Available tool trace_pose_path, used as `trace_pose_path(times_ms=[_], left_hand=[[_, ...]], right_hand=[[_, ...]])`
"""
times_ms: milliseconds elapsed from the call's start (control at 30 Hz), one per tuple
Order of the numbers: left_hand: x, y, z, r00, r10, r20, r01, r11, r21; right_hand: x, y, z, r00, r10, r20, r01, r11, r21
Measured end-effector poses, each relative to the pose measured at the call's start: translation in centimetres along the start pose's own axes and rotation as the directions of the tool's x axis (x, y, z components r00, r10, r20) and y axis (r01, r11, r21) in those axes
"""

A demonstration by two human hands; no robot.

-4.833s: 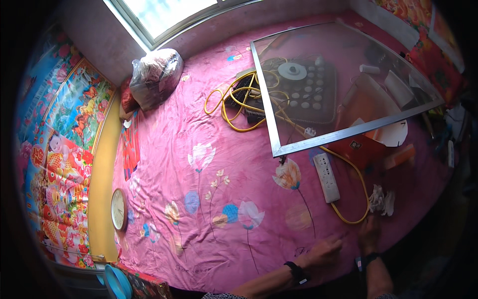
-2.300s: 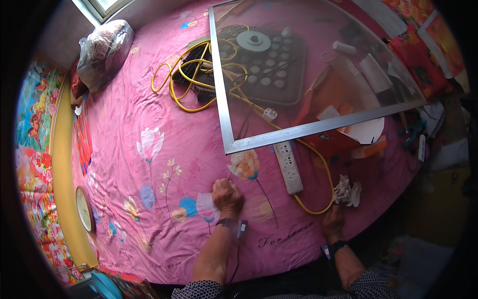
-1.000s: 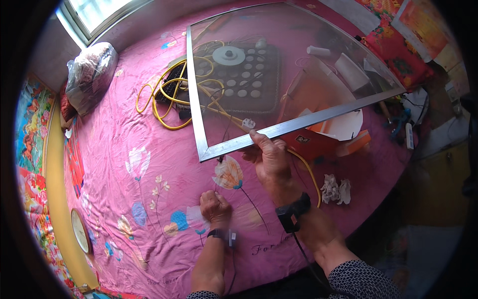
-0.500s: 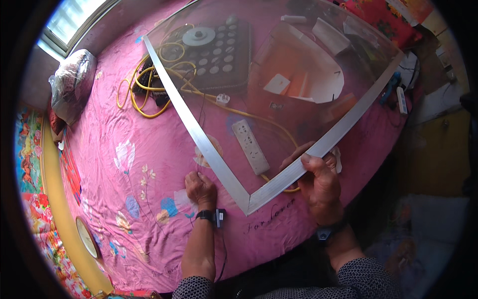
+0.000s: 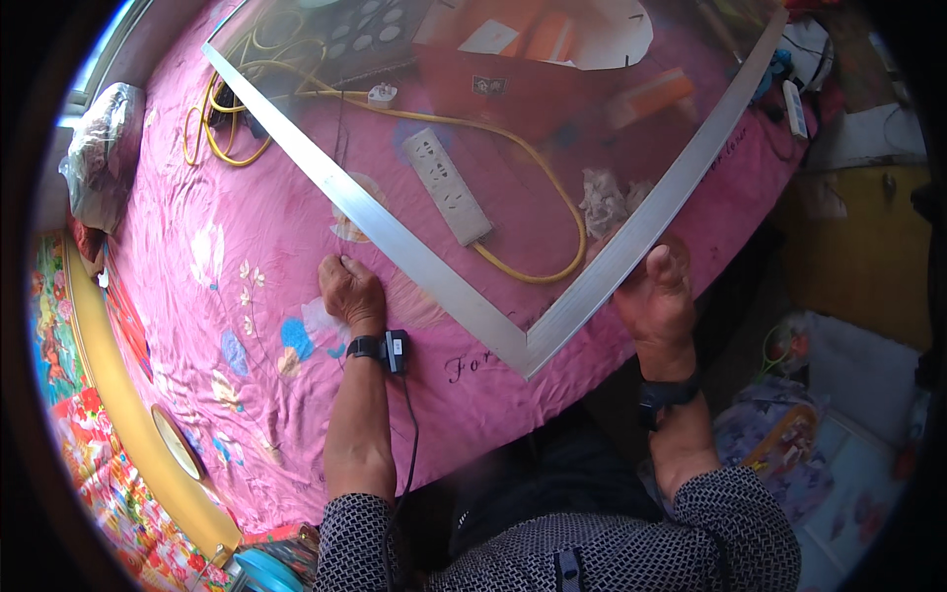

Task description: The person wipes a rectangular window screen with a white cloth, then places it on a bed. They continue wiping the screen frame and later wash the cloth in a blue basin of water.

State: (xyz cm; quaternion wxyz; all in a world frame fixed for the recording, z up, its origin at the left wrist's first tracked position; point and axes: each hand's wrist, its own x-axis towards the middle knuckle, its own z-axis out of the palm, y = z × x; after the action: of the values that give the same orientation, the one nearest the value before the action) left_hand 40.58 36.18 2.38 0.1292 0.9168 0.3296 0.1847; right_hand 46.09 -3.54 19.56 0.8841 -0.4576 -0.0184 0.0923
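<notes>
A window screen (image 5: 424,259) with a silver metal frame and grey see-through mesh slants over the bed, one corner pointing toward me. At its right bar is my right hand (image 5: 659,306), thumb raised off the metal and fingers apart. Some of its fingers pass behind the bar and are partly hidden. My left hand (image 5: 352,294) rests on the pink bedsheet (image 5: 286,212), left of the screen. Its fingers are curled under, and whether they hold anything is hidden. Through the mesh show a white power strip (image 5: 446,187) and its yellow cord (image 5: 543,158).
Behind the mesh lie an orange-red box (image 5: 493,84), a dark pad with pale discs (image 5: 370,35) and crumpled clear plastic (image 5: 604,202). A plastic-wrapped bundle (image 5: 104,153) sits at far left. A round-rimmed object (image 5: 178,444) leans at the bed's left edge.
The screen's near corner has shifted right and farther away in view. My right thumb has lifted off the bar it was pressing. My left hand stays curled on the sheet.
</notes>
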Motion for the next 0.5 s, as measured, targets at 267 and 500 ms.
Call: trace_pose_path(times_ms=[267,500], left_hand=[[0.1,-0.4,0.3,0.997,0.069,-0.048,-0.071,0.996,-0.05],[0.1,-0.9,0.7,0.993,0.098,-0.06,-0.104,0.99,-0.095]], right_hand=[[-0.1,0.8,-7.9,0.919,-0.249,-0.306,-0.165,0.462,-0.871],[3.6,2.6,-11.0,0.953,-0.303,-0.001,-0.007,-0.019,-1.0]])
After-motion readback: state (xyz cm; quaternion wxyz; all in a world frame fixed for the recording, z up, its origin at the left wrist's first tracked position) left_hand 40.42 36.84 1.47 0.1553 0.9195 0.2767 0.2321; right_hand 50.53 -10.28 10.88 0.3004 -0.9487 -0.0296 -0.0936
